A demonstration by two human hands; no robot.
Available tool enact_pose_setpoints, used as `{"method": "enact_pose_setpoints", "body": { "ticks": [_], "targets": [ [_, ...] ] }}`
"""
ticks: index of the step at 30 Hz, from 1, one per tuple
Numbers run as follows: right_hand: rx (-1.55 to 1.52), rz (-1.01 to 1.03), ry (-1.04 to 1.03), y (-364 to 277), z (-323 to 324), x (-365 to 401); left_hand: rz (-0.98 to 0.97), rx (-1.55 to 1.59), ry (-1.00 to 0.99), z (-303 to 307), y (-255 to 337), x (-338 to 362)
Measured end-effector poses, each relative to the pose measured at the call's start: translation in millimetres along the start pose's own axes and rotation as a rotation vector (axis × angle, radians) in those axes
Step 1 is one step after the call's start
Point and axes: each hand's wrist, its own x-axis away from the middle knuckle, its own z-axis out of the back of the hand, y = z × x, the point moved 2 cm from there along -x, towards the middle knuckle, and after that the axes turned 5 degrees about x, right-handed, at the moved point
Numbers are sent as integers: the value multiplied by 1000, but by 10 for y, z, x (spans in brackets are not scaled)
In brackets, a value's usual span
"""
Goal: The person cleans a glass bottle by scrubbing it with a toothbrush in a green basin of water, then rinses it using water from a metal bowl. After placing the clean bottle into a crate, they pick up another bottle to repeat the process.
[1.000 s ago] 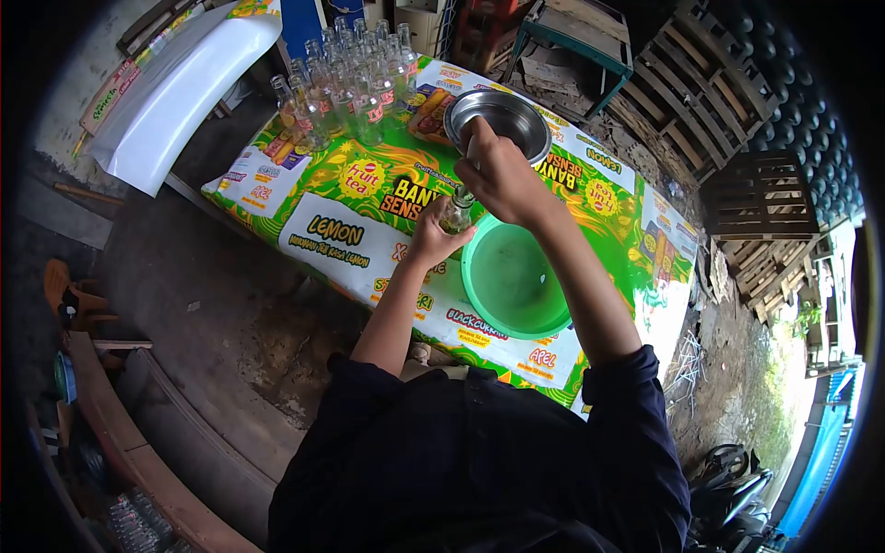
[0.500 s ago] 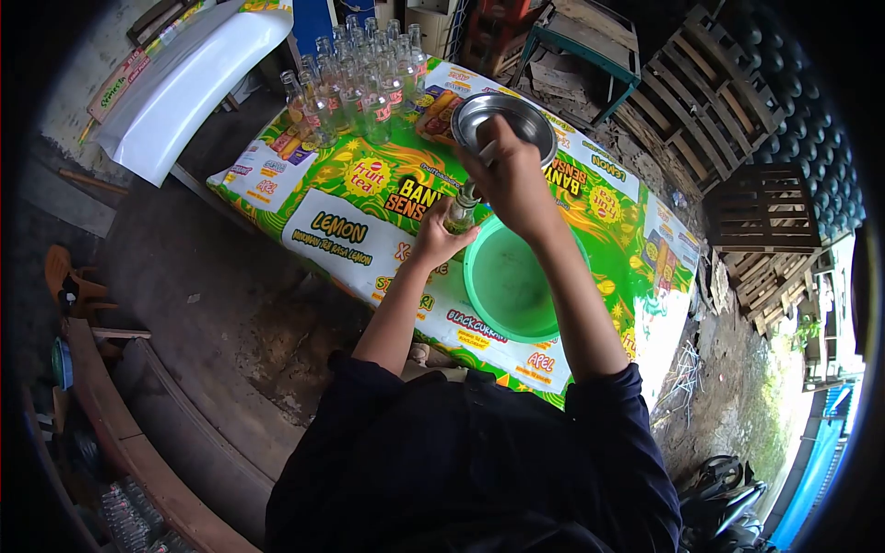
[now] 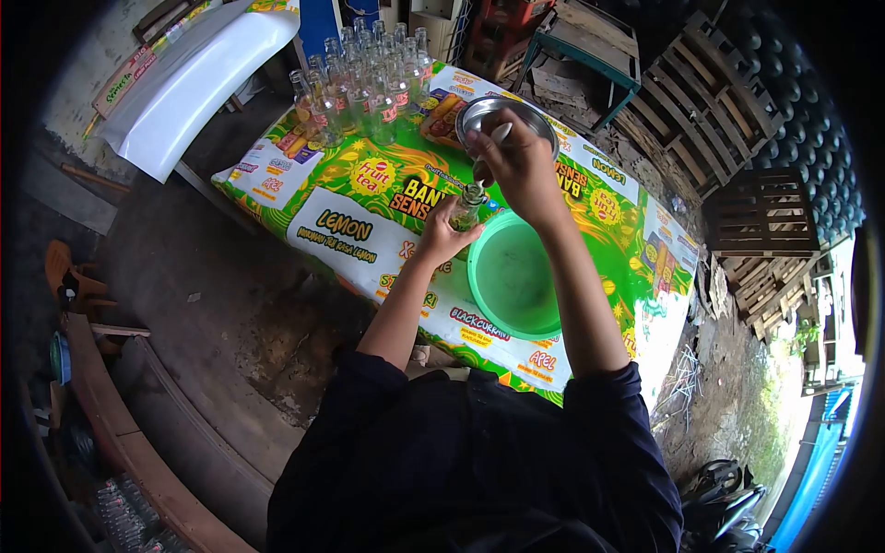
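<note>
My left hand point(image 3: 449, 236) is wrapped round a clear glass bottle point(image 3: 469, 210), holding it tilted with the mouth up beside the green basin. Above it, my right hand point(image 3: 516, 166) grips a white-handled bottle brush point(image 3: 501, 134). Its thin shaft runs down to the bottle's mouth; the brush end is hidden from me. Just below my right hand sits the green basin point(image 3: 477, 286), with cloudy liquid in it. A steel bowl point(image 3: 472, 112) stands behind my right hand, partly covered by it.
Several clear glass bottles point(image 3: 383, 115) with red lettering stand grouped at the table's far left. A bright printed cover point(image 3: 332, 230) lies over the table point(image 3: 267, 180). Beyond it are a green-framed stand point(image 3: 590, 41) and wooden pallets point(image 3: 705, 78). A white sheet point(image 3: 198, 78) is at upper left.
My right hand has turned slightly, and more of the white handle shows. The bottle and left hand sit in nearly the same place; the whole view has shifted a little.
</note>
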Motion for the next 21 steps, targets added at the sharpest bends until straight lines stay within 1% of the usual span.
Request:
{"method": "enact_pose_setpoints", "body": {
  "ticks": [1, 2, 5, 6, 9, 10, 11, 13, 16, 17, 18, 19, 20, 21],
  "targets": [
    [10, 5, -24, 90, -54, 10, -37, 6, -15, -1, -11, -32],
    [41, 28, -69, 171, -94, 28, 25, 54, -6, -4, -32, -22],
    [-66, 101, -56, -35, 53, 78, -4, -55, 66, 3, 110, -32],
    [-120, 99, -46, -83, 87, 83, -17, -12, 59, -2, 90, -37],
    [45, 176, -110, 103, 14, 103, -21, -37, -21, 10, 44, -36],
    [82, 127, -85, 145, -25, 115, 12, -2, 21, 15, 60, -33],
    [130, 157, -32, 155, -10, 129, -2, -18, 4, 25, 74, -18],
    [234, 223, 60, -34, 67, 117, -32, -42, -13, 7, 76, -26],
    [355, 245, 81, 173, -8, 51, 38, -20, 15, 1, 87, -29],
    [376, 251, 127, 213, 3, 51, 64, -26, 19, 14, 96, -54],
    [400, 263, 171, 128, 30, 11, -75, -81, -6, 15, 74, -77],
    [422, 267, 209, 42, 66, -2, -28, -65, 6, -2, 31, -50],
    [377, 309, 251, -63, 122, -32, 18, -51, 17, -14, -11, -22],
    [386, 304, 229, -44, 103, -68, 59, -40, 27, -4, -5, -36]
  ]
}}
